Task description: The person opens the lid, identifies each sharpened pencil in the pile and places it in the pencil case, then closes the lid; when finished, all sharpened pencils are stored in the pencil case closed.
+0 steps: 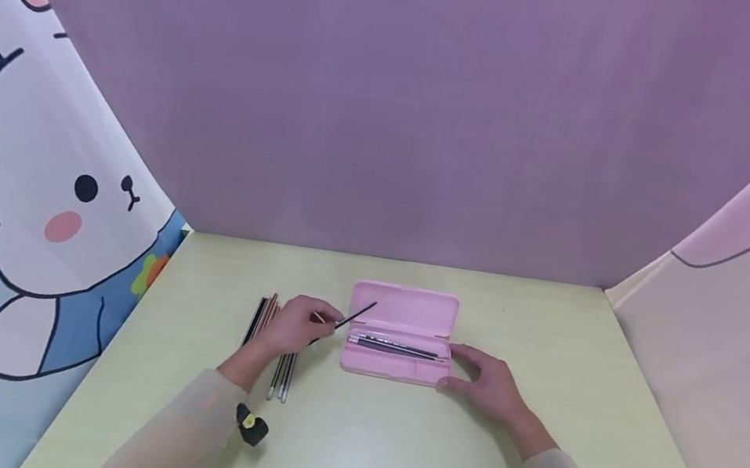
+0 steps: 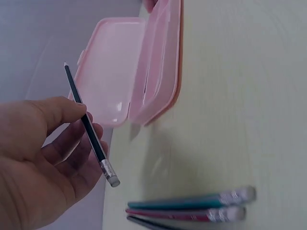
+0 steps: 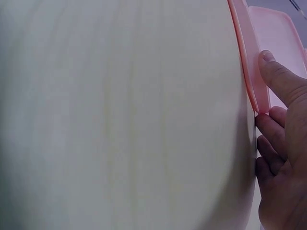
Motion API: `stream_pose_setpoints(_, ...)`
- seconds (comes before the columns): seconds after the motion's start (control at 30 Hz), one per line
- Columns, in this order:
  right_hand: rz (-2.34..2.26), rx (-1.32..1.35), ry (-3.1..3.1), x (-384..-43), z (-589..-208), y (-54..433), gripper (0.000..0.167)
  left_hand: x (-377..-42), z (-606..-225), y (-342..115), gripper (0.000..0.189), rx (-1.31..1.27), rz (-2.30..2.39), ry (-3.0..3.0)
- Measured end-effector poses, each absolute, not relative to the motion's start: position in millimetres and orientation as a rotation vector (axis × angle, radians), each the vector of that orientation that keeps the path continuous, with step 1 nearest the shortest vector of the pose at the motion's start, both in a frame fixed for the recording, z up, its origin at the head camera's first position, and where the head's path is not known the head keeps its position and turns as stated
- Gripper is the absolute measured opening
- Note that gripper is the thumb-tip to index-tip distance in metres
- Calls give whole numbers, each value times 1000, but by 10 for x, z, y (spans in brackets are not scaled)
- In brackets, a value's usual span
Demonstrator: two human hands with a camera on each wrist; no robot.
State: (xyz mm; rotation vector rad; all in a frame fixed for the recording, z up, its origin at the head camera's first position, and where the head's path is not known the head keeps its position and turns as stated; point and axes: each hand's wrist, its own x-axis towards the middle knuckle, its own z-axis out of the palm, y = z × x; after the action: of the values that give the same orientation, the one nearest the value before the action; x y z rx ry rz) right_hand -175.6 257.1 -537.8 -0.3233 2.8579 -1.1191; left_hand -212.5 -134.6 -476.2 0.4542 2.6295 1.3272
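My left hand [image 1: 301, 325] pinches a dark pencil [image 2: 82, 112] between thumb and fingers, with its white eraser end pointing down in the left wrist view. In the head view the pencil's far end overlaps the raised lid of a pink pencil case [image 1: 372, 364]. The case lies open, and several dark pencils [image 1: 396, 347] rest in its long compartment. At the case's right end, my right hand [image 1: 495, 387] holds it between thumb and fingers. The right wrist view shows the thumb [image 3: 278, 76] against the case's side wall.
Several loose pencils [image 1: 282, 380] lie on the table beneath and beside my left hand, some with eraser ends toward me. More black and brown pencils [image 1: 254, 321] lie left of it. A purple panel [image 1: 419, 113] rises behind the pale table [image 1: 374, 455], with printed cloths at both sides.
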Motion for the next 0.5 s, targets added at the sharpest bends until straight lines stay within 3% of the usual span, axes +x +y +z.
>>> stream_pose_setpoints(0.2,-1093,-326,2863,-1782,-5378,2585,68,-2303,-4751,-986,18,671,1167,2661)
stream_pose_setpoints(0.5,-1100,-312,2853,-1765,-5359,2569,68,-2470,-4863,-464,21,795,897,2704)
